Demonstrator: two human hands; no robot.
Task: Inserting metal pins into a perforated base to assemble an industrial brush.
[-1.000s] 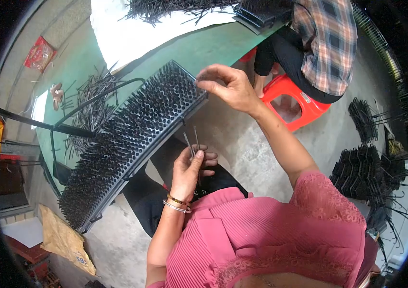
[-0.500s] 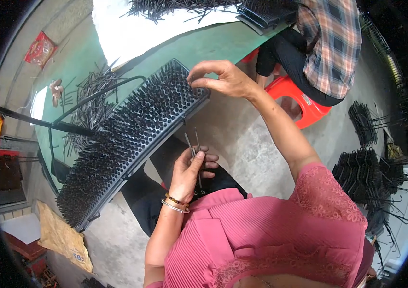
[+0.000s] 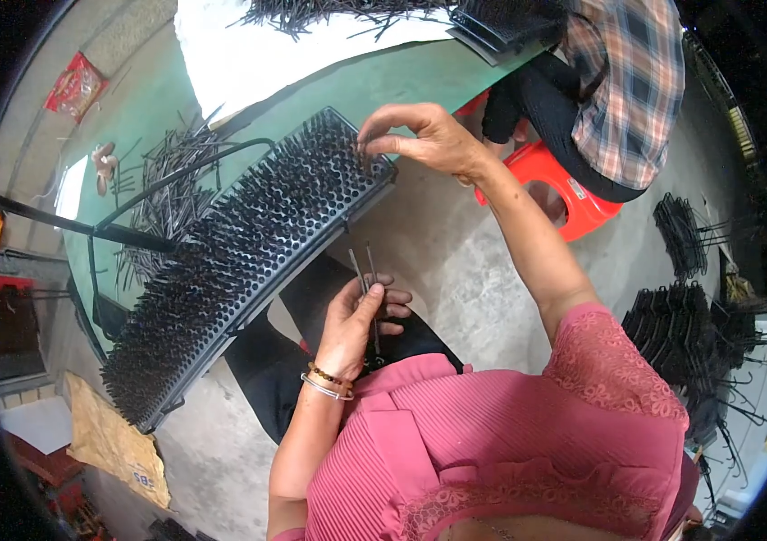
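A long black rack with rows of holes slants across in front of me, most of it bristling with short dark rods standing upright. My right hand is over its far right end, thumb and fingers curled together in a pinch. What those fingertips hold is hidden against the dark rack. Below the rack's near edge, my left hand keeps a few thin dark rods between thumb and fingers, their tips pointing up. Its other fingers are spread to the right.
Behind the rack, loose dark rods lie on a green table, beside a black metal frame. More rods are on a white sheet. Another person in plaid sits on a red stool. Black hooked parts are stacked at right.
My right hand has shifted slightly right and its fingertips sit lower against the rack's end. The left hand has stayed nearly still with its rods.
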